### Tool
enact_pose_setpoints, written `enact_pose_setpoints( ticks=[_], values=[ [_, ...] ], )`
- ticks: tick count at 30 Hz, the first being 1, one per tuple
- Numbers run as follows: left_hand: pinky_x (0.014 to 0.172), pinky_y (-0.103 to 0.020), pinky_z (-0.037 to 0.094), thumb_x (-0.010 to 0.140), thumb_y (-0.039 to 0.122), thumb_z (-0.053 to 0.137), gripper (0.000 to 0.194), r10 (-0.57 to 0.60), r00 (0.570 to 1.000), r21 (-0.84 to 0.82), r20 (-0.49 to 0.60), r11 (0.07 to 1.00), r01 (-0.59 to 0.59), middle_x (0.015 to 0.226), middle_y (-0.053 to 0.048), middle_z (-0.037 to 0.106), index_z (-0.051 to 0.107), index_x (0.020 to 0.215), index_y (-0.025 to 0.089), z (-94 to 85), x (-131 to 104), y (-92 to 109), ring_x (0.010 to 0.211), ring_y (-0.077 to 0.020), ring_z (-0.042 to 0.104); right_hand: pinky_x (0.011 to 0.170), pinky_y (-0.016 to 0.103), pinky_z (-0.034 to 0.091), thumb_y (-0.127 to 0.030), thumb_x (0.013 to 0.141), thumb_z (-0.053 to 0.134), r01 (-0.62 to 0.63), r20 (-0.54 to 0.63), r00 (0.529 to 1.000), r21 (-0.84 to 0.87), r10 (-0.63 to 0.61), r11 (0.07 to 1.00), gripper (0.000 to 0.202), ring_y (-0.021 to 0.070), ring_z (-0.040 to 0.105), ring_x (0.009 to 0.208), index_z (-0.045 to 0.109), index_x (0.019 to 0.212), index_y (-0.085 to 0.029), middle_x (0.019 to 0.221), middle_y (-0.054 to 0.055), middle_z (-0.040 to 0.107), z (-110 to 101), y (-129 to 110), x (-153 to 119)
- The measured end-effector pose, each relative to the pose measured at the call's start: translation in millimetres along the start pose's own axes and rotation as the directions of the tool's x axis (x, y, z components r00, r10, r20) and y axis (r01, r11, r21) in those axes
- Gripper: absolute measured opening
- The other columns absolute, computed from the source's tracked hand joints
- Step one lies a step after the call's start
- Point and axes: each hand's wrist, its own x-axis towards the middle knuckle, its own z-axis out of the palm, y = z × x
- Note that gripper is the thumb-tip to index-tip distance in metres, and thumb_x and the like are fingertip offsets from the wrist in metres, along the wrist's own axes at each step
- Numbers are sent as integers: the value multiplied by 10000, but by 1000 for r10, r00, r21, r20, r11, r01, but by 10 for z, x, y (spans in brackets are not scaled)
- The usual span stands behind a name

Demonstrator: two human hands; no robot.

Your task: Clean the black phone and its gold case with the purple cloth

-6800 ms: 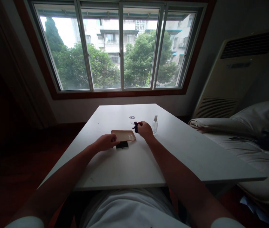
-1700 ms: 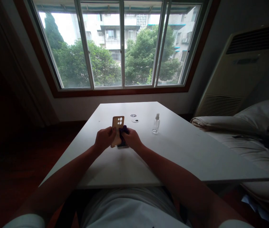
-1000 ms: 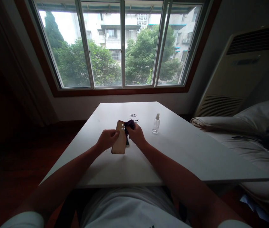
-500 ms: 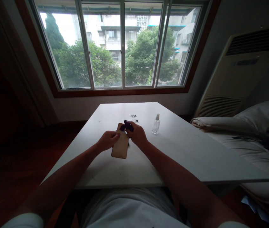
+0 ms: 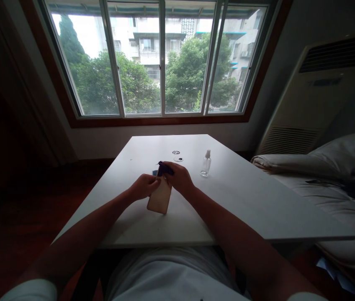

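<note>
A gold smartphone (image 5: 159,200) is held tilted above the table, its plain side facing me. My left hand (image 5: 144,186) grips its left edge, with the thumb on the surface. At its top end, my right hand (image 5: 179,177) is closed on a dark purple cloth (image 5: 165,168) pressed against the phone's upper edge. The fingers hide part of the cloth. Behind the phone, a small bluish dark object (image 5: 155,172) shows in part; I cannot make out what it is.
On the white table (image 5: 243,205) a clear spray bottle (image 5: 206,164) stands upright to the right. Two small round flat items, one dark-patterned (image 5: 176,152) and one pale with a dark spot (image 5: 178,159), lie farther back. A covered sofa (image 5: 315,188) is at the right.
The phone has tilted and turned slightly, its lower end shifting nearer to me. My right hand has moved a little left with the cloth over the top edge.
</note>
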Motion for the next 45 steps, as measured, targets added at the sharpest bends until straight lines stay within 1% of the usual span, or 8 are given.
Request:
enact_pose_setpoints(
  ticks=[7,13,17,25,30,38,41,45],
  values=[
    [495,-226,255,927,487,516,452,110,991,110,-76,989,-101,576,16,457,516,629,146,-7,26,-32,546,-101,400,832,311,516,-164,794,631,-2,12,1000,10,2,1000,448,207,693,912,695,1229,-251,1082,30,753,13,-38,-16],
    [502,-227,238,934,483,500,448,149,984,153,-98,979,-133,579,27,426,485,631,153,-13,38,-55,554,-97,371,790,319,509,-189,792,605,-12,-22,1000,19,12,1000,481,213,688,879,652,1264,-269,1053,22,746,35,-32,-30],
    [502,-228,228,937,448,489,424,171,976,244,-133,960,-135,575,32,416,487,627,157,-1,23,-23,552,-95,364,687,293,479,-214,775,611,-69,-60,996,66,73,995,447,187,648,748,623,1220,-264,904,-3,721,52,-32,-46],
    [509,-243,209,966,403,479,424,333,924,497,-191,844,-201,527,50,355,444,610,175,53,-67,112,491,-79,329,636,280,463,-198,727,596,-78,-194,970,313,144,946,391,165,616,697,559,1114,-228,891,-4,702,77,-129,-87],
    [509,-249,204,967,387,494,434,417,888,552,-196,795,-251,503,54,346,402,597,179,74,-91,130,454,-71,317,636,284,468,-192,739,582,-68,-189,972,332,137,941,372,165,619,697,589,1109,-227,909,3,715,56,-192,-110],
    [499,-249,211,913,334,550,425,471,848,551,-242,786,-280,479,46,378,386,554,176,67,-77,49,433,-68,339,715,293,503,-189,737,604,-28,-143,987,305,74,952,398,181,650,784,637,1132,-227,942,10,726,57,-194,-106],
    [494,-239,232,863,284,559,337,415,867,485,-276,839,-247,488,46,400,436,570,174,44,-73,62,450,-75,358,732,297,498,-180,744,592,-10,-83,996,282,34,959,407,178,640,789,634,1145,-239,980,9,721,63,-202,-118],
    [498,-220,273,793,223,553,185,329,882,312,-339,923,-225,534,47,448,502,625,165,21,-59,70,510,-84,377,663,279,455,-182,740,600,-33,-2,999,200,34,979,414,168,602,701,643,1147,-243,858,-8,691,73,-204,-133]
  ],
)
